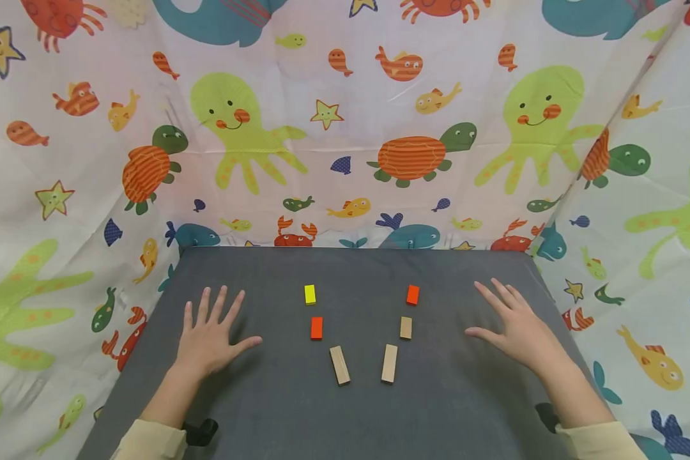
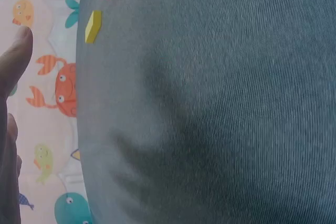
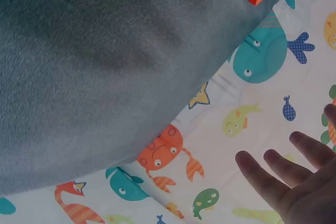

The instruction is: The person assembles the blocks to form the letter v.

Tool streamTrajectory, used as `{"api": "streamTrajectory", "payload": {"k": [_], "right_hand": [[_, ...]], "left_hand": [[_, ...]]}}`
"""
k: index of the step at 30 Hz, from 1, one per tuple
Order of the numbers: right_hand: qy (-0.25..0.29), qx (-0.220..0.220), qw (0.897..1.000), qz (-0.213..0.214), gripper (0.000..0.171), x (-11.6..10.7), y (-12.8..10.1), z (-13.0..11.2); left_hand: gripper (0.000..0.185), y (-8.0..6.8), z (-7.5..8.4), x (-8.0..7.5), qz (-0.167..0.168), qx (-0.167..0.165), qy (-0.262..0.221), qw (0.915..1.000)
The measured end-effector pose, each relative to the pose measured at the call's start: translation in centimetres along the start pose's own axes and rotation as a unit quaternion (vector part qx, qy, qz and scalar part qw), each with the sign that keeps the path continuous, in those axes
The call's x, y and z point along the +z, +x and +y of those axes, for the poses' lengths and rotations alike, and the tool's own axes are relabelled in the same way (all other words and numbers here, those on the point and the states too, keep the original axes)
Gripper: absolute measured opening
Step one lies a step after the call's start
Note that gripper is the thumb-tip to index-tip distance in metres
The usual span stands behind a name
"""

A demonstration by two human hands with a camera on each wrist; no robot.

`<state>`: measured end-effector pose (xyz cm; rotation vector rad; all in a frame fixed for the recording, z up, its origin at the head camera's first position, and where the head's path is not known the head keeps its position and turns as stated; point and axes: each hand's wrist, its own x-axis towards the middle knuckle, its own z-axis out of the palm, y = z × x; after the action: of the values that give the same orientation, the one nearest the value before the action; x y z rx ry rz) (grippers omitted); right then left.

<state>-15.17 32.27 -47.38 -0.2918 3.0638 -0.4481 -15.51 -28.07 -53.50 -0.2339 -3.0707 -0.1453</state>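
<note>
Wooden blocks (image 1: 340,365) only overhead.

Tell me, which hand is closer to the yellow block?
Left. The left hand lies flat just left of the yellow block; the right hand rests far off to its right, beyond the blocks.

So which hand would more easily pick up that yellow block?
Probably the left hand. The yellow block lies in the left column of blocks, nearer it than the right hand. Both hands rest flat and open.

Blocks (image 1: 340,365) cluster mid-table (image 1: 448,409); bare cloth beside both flanks.
</note>
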Motion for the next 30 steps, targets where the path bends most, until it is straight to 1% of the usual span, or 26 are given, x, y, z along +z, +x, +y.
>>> {"api": "streamTrajectory", "payload": {"k": [6, 10, 13, 18, 24, 30], "right_hand": [[0.022, -0.037, 0.998, 0.043, 0.098, 0.6, 0.6, -0.7], [0.020, -0.044, 0.997, 0.068, 0.093, 1.0, 0.6, -1.0], [0.023, -0.047, 0.996, 0.071, 0.091, 1.1, 0.4, -1.1], [0.029, -0.049, 0.996, 0.067, 0.090, 1.5, 0.6, -1.5], [0.034, -0.047, 0.996, 0.073, 0.092, 1.9, 0.7, -1.8], [0.045, -0.046, 0.995, 0.071, 0.090, 2.7, 0.6, -2.3]], "left_hand": [[0.109, -0.3, 0.3, 0.3, -0.006, -0.009, -0.010, 0.9999], [0.105, -0.2, 0.8, 0.7, -0.007, 0.003, -0.014, 0.9999], [0.102, 0.0, 1.4, 1.0, -0.010, 0.009, -0.018, 0.9998], [0.103, 0.1, 1.8, 1.1, -0.023, 0.004, -0.021, 0.9995], [0.101, 0.2, 2.3, 1.1, -0.011, 0.009, -0.034, 0.9993], [0.099, 0.1, 3.0, 1.6, -0.018, 0.017, -0.051, 0.9984]]}}
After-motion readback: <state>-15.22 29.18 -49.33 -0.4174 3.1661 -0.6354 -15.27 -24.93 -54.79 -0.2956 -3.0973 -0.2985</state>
